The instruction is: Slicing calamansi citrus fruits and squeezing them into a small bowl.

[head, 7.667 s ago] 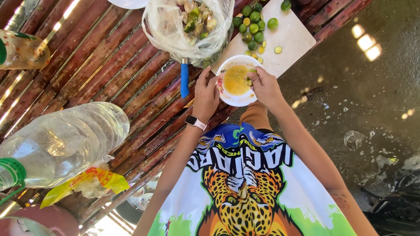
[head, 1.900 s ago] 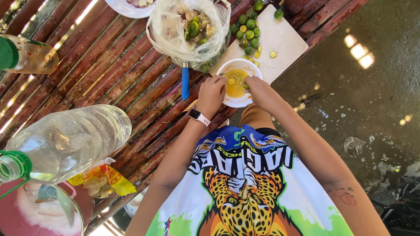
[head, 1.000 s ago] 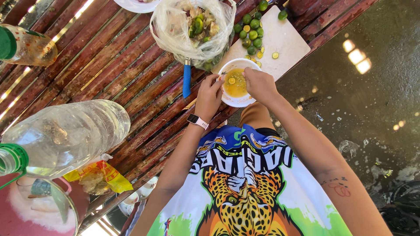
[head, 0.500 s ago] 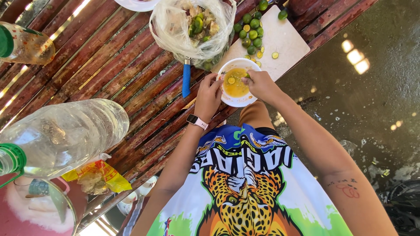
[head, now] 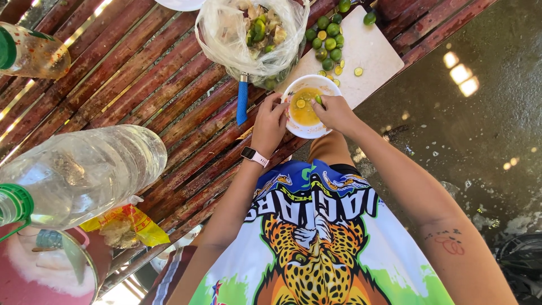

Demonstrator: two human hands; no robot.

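Right hand [head: 337, 111] has shifted slightly back over the bowl [head: 308, 130], fingers pinched shut on a small green lime half [head: 318, 99] above the yellow juice. Left hand [head: 270, 120] grips the bowl's near rim, just beside the right. Blue knife handle [head: 242, 102] lies left of it.

I am at an open-air food-prep spot, a rough kitchen outdoors: the surface [head: 141, 85] under my fingers [head: 323, 108] is sunlit slatted bamboo above wet concrete ground [head: 468, 130], with small green limes [head: 327, 35] on a cutting board [head: 370, 51] just beyond them and a big water bottle [head: 79, 175] well to their left.
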